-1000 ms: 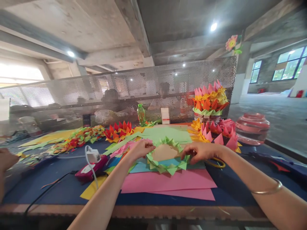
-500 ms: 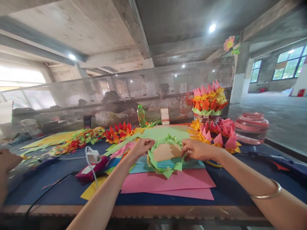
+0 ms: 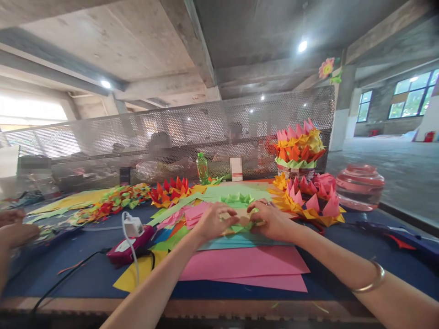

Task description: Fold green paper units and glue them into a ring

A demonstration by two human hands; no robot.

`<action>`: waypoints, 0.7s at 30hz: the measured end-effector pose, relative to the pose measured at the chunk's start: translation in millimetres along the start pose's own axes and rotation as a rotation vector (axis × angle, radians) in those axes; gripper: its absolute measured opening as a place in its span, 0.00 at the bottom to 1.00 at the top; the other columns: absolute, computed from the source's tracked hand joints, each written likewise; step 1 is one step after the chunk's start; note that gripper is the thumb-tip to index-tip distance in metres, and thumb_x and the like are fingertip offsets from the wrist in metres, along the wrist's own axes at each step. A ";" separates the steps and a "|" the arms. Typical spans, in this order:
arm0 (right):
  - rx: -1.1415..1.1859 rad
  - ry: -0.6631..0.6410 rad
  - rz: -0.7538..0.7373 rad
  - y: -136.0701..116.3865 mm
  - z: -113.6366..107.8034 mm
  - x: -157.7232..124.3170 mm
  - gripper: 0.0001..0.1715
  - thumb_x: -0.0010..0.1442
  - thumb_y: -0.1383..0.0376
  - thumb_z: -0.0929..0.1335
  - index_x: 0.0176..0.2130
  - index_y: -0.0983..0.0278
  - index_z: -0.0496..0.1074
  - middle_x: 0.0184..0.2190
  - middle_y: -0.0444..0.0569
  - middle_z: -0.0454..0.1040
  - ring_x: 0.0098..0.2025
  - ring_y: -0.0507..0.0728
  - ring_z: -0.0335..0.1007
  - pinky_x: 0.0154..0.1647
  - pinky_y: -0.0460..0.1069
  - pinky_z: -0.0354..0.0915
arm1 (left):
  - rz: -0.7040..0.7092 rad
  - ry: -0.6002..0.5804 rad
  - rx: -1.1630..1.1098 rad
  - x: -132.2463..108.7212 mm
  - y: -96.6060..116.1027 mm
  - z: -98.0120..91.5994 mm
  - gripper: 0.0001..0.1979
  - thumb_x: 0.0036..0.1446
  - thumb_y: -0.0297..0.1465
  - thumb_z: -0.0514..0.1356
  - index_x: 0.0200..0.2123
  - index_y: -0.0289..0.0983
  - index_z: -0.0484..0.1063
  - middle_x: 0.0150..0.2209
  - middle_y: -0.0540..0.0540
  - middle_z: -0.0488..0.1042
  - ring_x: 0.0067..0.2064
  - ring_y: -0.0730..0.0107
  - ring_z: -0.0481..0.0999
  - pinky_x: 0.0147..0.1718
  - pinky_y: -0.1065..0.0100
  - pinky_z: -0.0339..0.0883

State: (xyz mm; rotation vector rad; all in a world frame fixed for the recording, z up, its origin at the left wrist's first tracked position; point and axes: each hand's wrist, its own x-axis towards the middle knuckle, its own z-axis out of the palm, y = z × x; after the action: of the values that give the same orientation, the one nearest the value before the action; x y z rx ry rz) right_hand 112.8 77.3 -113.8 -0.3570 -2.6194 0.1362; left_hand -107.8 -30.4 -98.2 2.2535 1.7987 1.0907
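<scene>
A ring of folded light-green paper with pointed petals (image 3: 237, 198) rests over the stacked coloured sheets in front of me. Its far petals show, while my hands cover much of the near side. At its left, my left hand (image 3: 216, 221) has its fingers curled over the paper. On the opposite side, my right hand (image 3: 272, 220) bends its fingers and thumb around the ring; the exact grip is partly hidden. Beneath lie blue sheets (image 3: 236, 242) and larger pink sheets (image 3: 247, 265).
Folded pink-and-yellow petal rings (image 3: 313, 201) and a stacked paper lotus (image 3: 300, 146) stand right, beside a clear jar (image 3: 360, 187). A purple power strip (image 3: 130, 246) with a white charger (image 3: 133, 226) lies left. Behind are a green bottle (image 3: 202, 169) and another person's hands (image 3: 15, 226) far left.
The green ring has tilted down flatter, and its open middle is now mostly covered. My two hands have come closer together over it. The other person's hands at left have moved into view.
</scene>
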 end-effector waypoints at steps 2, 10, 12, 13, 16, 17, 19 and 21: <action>0.009 -0.017 -0.028 -3.4 1.5 0.2 0.08 0.62 0.61 0.72 0.36 0.65 0.75 0.46 0.49 0.75 0.53 0.62 0.67 0.55 0.62 0.62 | 0.075 -0.092 0.009 -3.2 7.9 5.9 0.11 0.54 0.40 0.68 0.34 0.39 0.81 0.36 0.47 0.81 0.41 0.63 0.78 0.45 0.65 0.66; 0.062 -0.044 -0.061 -6.3 5.6 0.7 0.06 0.64 0.64 0.70 0.39 0.65 0.76 0.37 0.46 0.77 0.45 0.58 0.72 0.51 0.59 0.64 | 0.163 -0.194 0.105 -7.1 9.2 17.6 0.07 0.52 0.33 0.71 0.35 0.39 0.81 0.33 0.49 0.81 0.40 0.64 0.77 0.46 0.65 0.61; 0.058 -0.037 -0.055 -4.3 5.7 0.7 0.07 0.66 0.64 0.69 0.41 0.65 0.75 0.39 0.46 0.77 0.46 0.58 0.73 0.51 0.59 0.66 | 0.158 -0.184 0.132 -7.0 7.7 19.9 0.04 0.54 0.31 0.69 0.34 0.39 0.81 0.32 0.49 0.80 0.39 0.64 0.77 0.46 0.65 0.61; 0.054 -0.032 -0.051 -2.8 5.5 0.6 0.07 0.66 0.64 0.68 0.42 0.65 0.75 0.40 0.47 0.77 0.46 0.58 0.73 0.51 0.59 0.66 | 0.153 -0.175 0.145 -7.0 7.3 20.5 0.02 0.55 0.30 0.67 0.33 0.38 0.81 0.31 0.49 0.80 0.38 0.65 0.77 0.45 0.65 0.61; 0.034 -0.027 -0.050 3.1 5.3 0.4 0.09 0.67 0.63 0.68 0.45 0.65 0.74 0.43 0.48 0.76 0.48 0.59 0.73 0.51 0.59 0.68 | 0.134 -0.143 0.174 -7.5 7.4 19.2 0.05 0.56 0.30 0.65 0.29 0.37 0.80 0.28 0.49 0.79 0.35 0.66 0.76 0.42 0.66 0.62; 0.029 -0.031 -0.056 5.0 5.8 0.3 0.09 0.67 0.62 0.68 0.45 0.65 0.74 0.44 0.49 0.76 0.48 0.59 0.73 0.51 0.59 0.68 | 0.127 -0.133 0.180 -7.7 7.6 18.1 0.05 0.56 0.30 0.65 0.29 0.37 0.80 0.28 0.49 0.79 0.35 0.66 0.76 0.40 0.67 0.62; 0.020 -0.042 -0.068 7.7 7.5 0.3 0.10 0.67 0.62 0.68 0.45 0.65 0.74 0.45 0.49 0.76 0.48 0.59 0.73 0.51 0.59 0.69 | 0.113 -0.115 0.192 -8.2 8.2 16.1 0.06 0.57 0.30 0.65 0.28 0.37 0.80 0.28 0.49 0.79 0.34 0.66 0.76 0.39 0.67 0.61; 0.008 -0.042 -0.067 7.9 9.0 0.4 0.10 0.67 0.62 0.68 0.45 0.65 0.74 0.45 0.49 0.76 0.48 0.59 0.73 0.51 0.59 0.69 | 0.105 -0.103 0.203 -8.7 8.4 15.4 0.05 0.57 0.30 0.65 0.29 0.37 0.80 0.29 0.49 0.80 0.36 0.66 0.76 0.40 0.66 0.61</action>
State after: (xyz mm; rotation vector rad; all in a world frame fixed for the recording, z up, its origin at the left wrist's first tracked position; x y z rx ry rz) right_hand 110.0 84.7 -122.8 -0.2661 -2.6682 0.1332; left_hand -92.9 -35.0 -110.1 2.4928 1.8445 0.8208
